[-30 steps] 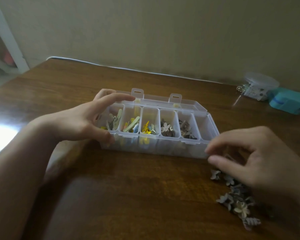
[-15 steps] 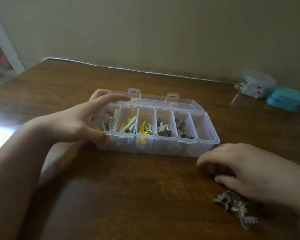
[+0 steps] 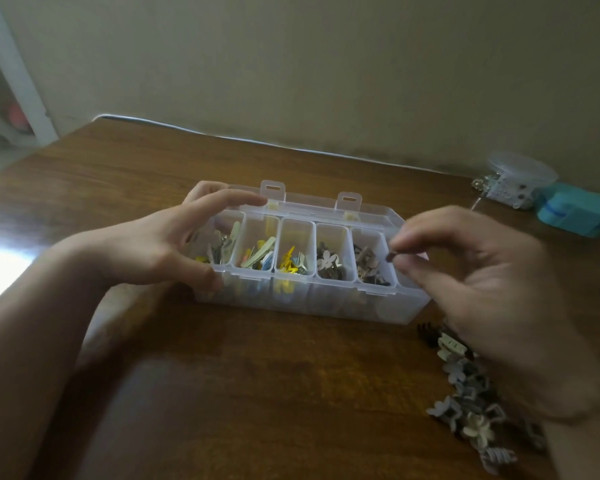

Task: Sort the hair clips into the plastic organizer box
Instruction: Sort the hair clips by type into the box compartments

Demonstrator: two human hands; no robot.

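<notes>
Over organizer box, right hand pinches small dark clip w/ fingers

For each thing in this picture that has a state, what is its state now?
organizer box: lid open, five compartments hold clips, the rightmost is hidden by the hand
left hand: gripping the box's left end
right hand: pinching a small dark clip above the box's right end
loose clips: piled on the table, unsorted
round container: lid on

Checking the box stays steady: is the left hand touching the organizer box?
Touching. The head view shows the left hand gripping the box's left end, thumb on its front wall, fingers over its back rim.
</notes>
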